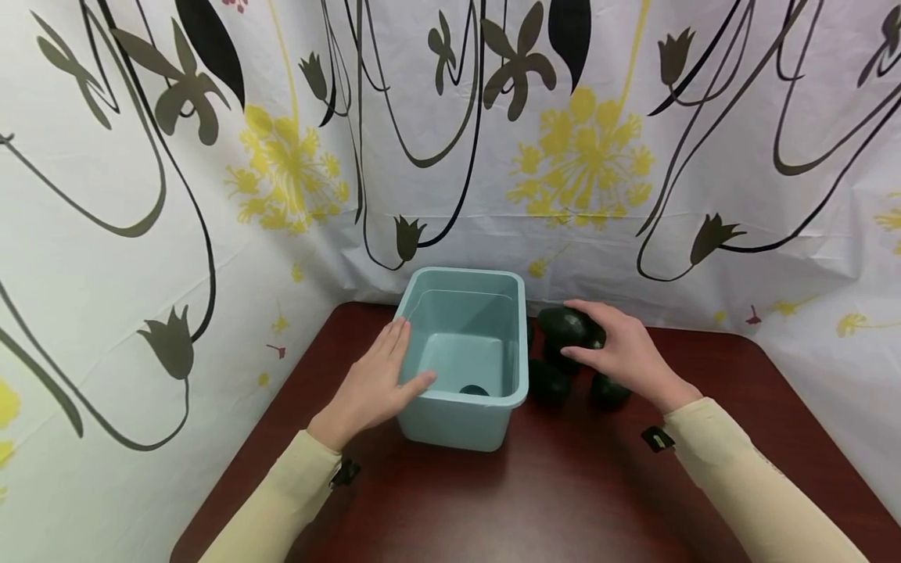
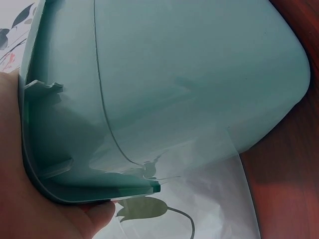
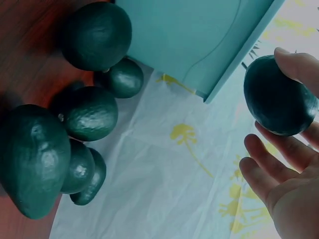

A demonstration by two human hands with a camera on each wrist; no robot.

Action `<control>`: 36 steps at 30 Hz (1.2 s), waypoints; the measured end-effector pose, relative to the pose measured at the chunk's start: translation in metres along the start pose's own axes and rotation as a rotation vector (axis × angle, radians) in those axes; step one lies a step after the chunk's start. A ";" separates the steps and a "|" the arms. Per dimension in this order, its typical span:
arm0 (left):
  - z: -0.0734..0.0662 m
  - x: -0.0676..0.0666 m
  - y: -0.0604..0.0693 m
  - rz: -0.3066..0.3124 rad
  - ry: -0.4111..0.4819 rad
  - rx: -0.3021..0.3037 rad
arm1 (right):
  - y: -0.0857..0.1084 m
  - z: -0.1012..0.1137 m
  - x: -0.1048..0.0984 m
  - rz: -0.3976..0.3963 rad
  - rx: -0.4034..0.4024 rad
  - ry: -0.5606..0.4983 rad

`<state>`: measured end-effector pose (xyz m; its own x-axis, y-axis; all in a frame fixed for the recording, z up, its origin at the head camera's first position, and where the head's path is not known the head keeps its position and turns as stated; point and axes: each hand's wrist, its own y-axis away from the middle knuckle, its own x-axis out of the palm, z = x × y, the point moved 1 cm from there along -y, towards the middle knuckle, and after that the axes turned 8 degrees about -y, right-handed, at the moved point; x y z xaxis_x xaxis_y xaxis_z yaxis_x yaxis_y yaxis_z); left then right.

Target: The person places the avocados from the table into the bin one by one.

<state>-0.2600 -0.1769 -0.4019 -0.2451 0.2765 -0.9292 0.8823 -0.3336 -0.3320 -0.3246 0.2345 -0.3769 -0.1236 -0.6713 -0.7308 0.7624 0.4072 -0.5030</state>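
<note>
A blue-green plastic bin (image 1: 457,422) stands on the table, with part of a dark round item (image 1: 474,390) visible on its floor. My left hand (image 1: 373,383) rests on the bin's left rim; in the left wrist view the hand (image 2: 50,214) lies along the edge of the bin (image 2: 189,74). To the right of the bin, my right hand (image 1: 626,352) holds a dark green avocado (image 1: 563,325) raised above others. In the right wrist view, thumb and fingers of the hand (image 3: 294,174) grip this avocado (image 3: 276,97), and several more avocados (image 3: 35,159) lie on the table.
The dark red table (image 1: 563,500) reaches up to a white patterned cloth (image 1: 450,188) hanging behind and along the sides. Loose avocados (image 1: 547,383) sit close against the bin's right side.
</note>
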 end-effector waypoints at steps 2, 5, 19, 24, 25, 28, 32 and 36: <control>0.000 0.000 0.000 -0.004 0.001 0.004 | -0.001 0.003 -0.001 -0.008 -0.016 0.003; 0.000 0.001 -0.001 -0.008 0.000 0.005 | -0.002 0.007 -0.001 -0.014 -0.037 0.010; 0.000 0.001 -0.001 -0.015 -0.008 0.010 | -0.011 0.022 0.003 -0.040 -0.080 -0.062; 0.000 0.001 -0.001 -0.018 -0.018 0.014 | -0.016 0.025 0.006 -0.024 -0.012 -0.167; 0.000 0.001 -0.001 -0.019 -0.019 0.014 | -0.017 0.025 0.007 -0.022 0.004 -0.188; 0.000 0.002 -0.001 -0.022 -0.016 0.014 | -0.020 0.027 0.010 -0.012 0.052 -0.261; 0.000 0.002 -0.001 -0.021 -0.010 0.014 | -0.024 0.028 0.013 0.000 0.082 -0.338; -0.001 0.001 -0.001 -0.021 -0.011 0.015 | -0.030 0.031 0.015 0.007 0.077 -0.384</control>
<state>-0.2605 -0.1758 -0.4024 -0.2684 0.2735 -0.9237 0.8708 -0.3411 -0.3540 -0.3298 0.1926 -0.3585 0.1174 -0.8577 -0.5006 0.8097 0.3745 -0.4519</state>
